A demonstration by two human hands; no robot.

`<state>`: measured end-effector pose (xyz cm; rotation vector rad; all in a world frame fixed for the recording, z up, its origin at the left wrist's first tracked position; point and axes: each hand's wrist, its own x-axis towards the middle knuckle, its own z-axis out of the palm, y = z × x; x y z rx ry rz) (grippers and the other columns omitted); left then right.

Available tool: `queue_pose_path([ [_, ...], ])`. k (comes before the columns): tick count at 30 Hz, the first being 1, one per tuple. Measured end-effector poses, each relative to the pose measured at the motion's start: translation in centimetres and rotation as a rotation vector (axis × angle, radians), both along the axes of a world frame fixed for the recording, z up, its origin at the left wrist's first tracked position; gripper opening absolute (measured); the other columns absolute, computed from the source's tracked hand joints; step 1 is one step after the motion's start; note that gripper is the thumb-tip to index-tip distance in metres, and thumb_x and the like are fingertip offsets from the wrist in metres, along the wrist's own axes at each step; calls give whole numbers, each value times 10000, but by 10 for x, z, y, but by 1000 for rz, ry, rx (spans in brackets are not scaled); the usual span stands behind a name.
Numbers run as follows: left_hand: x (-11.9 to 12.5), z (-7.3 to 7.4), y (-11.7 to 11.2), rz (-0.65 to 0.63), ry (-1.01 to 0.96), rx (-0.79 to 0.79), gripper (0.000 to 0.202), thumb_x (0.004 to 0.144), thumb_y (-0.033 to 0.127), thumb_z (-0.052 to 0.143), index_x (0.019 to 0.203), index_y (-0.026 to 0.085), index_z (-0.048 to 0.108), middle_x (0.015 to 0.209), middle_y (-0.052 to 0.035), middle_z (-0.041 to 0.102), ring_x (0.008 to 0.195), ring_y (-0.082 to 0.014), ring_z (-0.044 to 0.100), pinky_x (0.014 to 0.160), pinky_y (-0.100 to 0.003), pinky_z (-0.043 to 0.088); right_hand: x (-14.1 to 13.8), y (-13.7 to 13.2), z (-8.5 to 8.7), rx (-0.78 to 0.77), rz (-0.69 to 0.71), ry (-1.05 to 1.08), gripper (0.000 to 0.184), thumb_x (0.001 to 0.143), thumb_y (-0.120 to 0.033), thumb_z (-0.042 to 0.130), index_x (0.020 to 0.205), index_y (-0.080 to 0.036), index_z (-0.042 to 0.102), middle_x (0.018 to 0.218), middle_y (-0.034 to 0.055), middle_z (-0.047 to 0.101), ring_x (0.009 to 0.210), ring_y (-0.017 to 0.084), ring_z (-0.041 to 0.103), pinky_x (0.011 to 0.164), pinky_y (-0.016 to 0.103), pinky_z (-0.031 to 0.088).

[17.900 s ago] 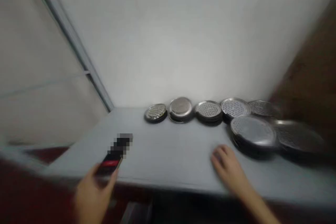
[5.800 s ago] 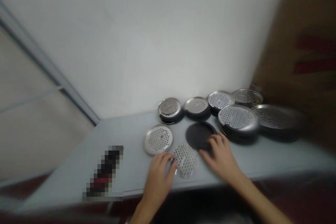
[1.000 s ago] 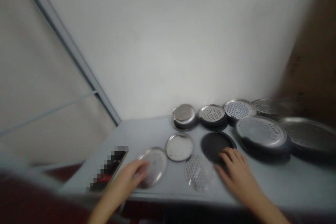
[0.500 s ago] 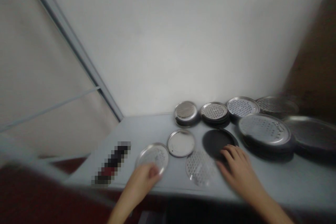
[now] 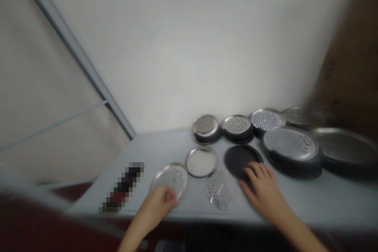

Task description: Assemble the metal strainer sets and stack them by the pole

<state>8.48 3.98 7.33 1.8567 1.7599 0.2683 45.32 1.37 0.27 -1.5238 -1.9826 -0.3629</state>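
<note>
My left hand [image 5: 156, 202] is closed at the near edge of a round, rimmed metal grater plate [image 5: 174, 177], its fingers curled over the rim. Fine marks show on the plate's face. Over the near right edge of a round black dish [image 5: 239, 159] rests my right hand [image 5: 262, 189], fingers apart and thumb off to the side. A thin perforated disc [image 5: 220, 189] lies between the two hands. Behind it is a shiny plain round lid [image 5: 201, 161] with a small hole near its edge.
Stacked round metal plates stand along the wall: a small stack [image 5: 206, 128], two perforated ones [image 5: 237, 126] [image 5: 268, 120], and wider stacks [image 5: 291, 145] [image 5: 345, 147] at the right. A pixelated dark item [image 5: 121, 189] lies left on the grey table [image 5: 165, 141]. A brown panel [image 5: 348, 59] rises at right.
The view has shifted slightly, so the tabletop things sit a little further left. Both hands stay by the same plate and dish.
</note>
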Motion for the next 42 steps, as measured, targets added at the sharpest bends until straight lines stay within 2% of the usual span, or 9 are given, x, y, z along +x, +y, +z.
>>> queue_pose_path([
  [7, -3, -8, 0, -3, -22, 30, 250, 756, 405, 595, 762, 167, 672, 683, 0, 557, 680, -193, 524, 607, -274, 337, -3, -1, 3, 0, -63, -7, 218, 999, -333, 524, 1109, -170, 617, 1123, 152, 658, 1087, 347, 588, 989, 530, 432],
  [17, 1, 0, -5, -43, 36, 76, 223, 817, 391, 580, 776, 182, 644, 718, -17, 628, 715, -213, 583, 662, -292, 378, -3, -2, 3, 12, -89, -23, 194, 1003, -309, 505, 1094, -174, 610, 1099, 152, 669, 1053, 340, 598, 944, 496, 437],
  [23, 2, 0, -5, -41, 51, 196, 304, 886, 480, 502, 792, 210, 604, 748, -35, 656, 734, -233, 609, 693, -319, 411, -3, -2, 3, 22, -115, -18, 173, 986, -295, 519, 1077, -186, 617, 1092, 144, 675, 1050, 341, 602, 936, 483, 439],
  [28, 24, 4, -10, -42, 27, 276, 267, 901, 441, 511, 828, 211, 624, 779, -60, 676, 750, -245, 632, 704, -328, 431, -3, -2, 4, 12, -116, -33, 186, 991, -284, 510, 1086, -170, 622, 1101, 151, 675, 1068, 342, 594, 948, 490, 433],
  [32, 48, -6, -14, -59, 30, 251, 203, 886, 380, 566, 832, 208, 661, 803, -70, 705, 765, -241, 651, 699, -312, 438, -3, -2, 4, 18, -112, -34, 185, 988, -289, 512, 1072, -171, 627, 1098, 152, 677, 1061, 341, 593, 948, 494, 435],
  [34, 51, -12, -13, -64, 27, 252, 218, 883, 383, 566, 828, 206, 681, 823, -85, 726, 783, -248, 663, 719, -317, 455, -3, -2, 5, 26, -111, -30, 177, 986, -293, 516, 1056, -177, 631, 1095, 147, 676, 1057, 341, 593, 944, 491, 436],
  [36, 44, -13, -9, -58, -1, 273, 256, 880, 413, 554, 844, 210, 705, 846, -95, 744, 799, -258, 673, 739, -327, 476, -4, -2, 6, 28, -108, -26, 176, 989, -291, 514, 1055, -180, 632, 1091, 143, 674, 1053, 338, 591, 945, 487, 436],
  [39, 18, -4, -2, -2, -32, 327, 331, 859, 492, 536, 863, 220, 725, 829, -81, 747, 773, -254, 672, 745, -325, 496, -4, -3, 8, 14, -110, -31, 175, 991, -282, 511, 1063, -175, 631, 1094, 142, 670, 1056, 336, 584, 965, 488, 427],
  [42, -11, 6, 3, 46, 20, 270, 357, 795, 536, 569, 807, 217, 729, 740, -54, 722, 726, -245, 658, 688, -301, 478, -4, -3, 9, 5, -118, -47, 181, 988, -274, 511, 1068, -165, 631, 1101, 149, 665, 1061, 346, 576, 976, 496, 421],
])
